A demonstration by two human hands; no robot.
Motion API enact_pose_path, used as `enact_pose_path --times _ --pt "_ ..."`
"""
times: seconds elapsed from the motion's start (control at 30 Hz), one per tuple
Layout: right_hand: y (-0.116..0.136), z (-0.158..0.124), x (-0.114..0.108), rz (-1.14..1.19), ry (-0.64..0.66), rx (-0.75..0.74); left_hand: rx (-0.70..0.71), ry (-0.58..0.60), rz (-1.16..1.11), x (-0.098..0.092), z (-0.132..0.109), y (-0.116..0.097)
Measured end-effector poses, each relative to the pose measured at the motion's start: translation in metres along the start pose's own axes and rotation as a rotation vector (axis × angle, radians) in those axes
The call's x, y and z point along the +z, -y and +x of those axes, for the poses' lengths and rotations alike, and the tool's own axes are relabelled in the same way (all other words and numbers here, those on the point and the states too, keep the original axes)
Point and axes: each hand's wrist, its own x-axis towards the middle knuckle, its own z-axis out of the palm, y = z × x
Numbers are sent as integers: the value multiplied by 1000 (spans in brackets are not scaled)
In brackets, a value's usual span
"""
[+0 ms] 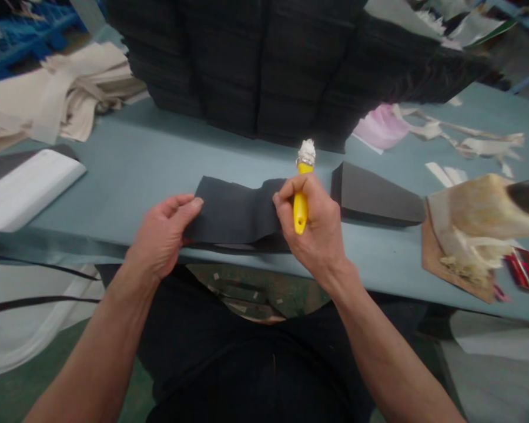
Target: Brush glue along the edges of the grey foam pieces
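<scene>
A dark grey sheet (231,211) lies at the table's front edge, its right part curled up in a bend. My left hand (161,235) pinches its left end between thumb and fingers. At the other end, my right hand (315,226) closes its fingertips near the curled part and also holds a yellow-handled brush (300,205), whose whitish, crusted head points away from me. Right of that hand sits a thick block of dark grey pieces (379,197). More dark material shows beneath the sheet.
Tall stacks of dark pieces (255,70) rise behind my hands. At left are beige strips (79,88) and a white object (33,188). A glue-smeared container (480,205) on a brown board (436,258), a red box (526,269) and pink scraps (383,126) are at right on the table (123,170).
</scene>
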Motion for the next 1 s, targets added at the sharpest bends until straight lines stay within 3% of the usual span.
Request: enact_pose_path --times 0.17,0.4,0.6,0.8,1.0 --pt "-7 -5 -2 -21 -10 7 71 -10 229 9 1 5" --pt "-16 -10 -10 -90 -10 6 157 -1 318 3 3 -5" --pt "-26 -23 -34 -227 2 2 166 92 424 4 -2 -17" --pt "-42 -40 -55 -405 -26 -6 309 183 687 10 3 -22" --pt "-56 -52 -53 -481 -54 -14 187 212 895 14 3 -20"
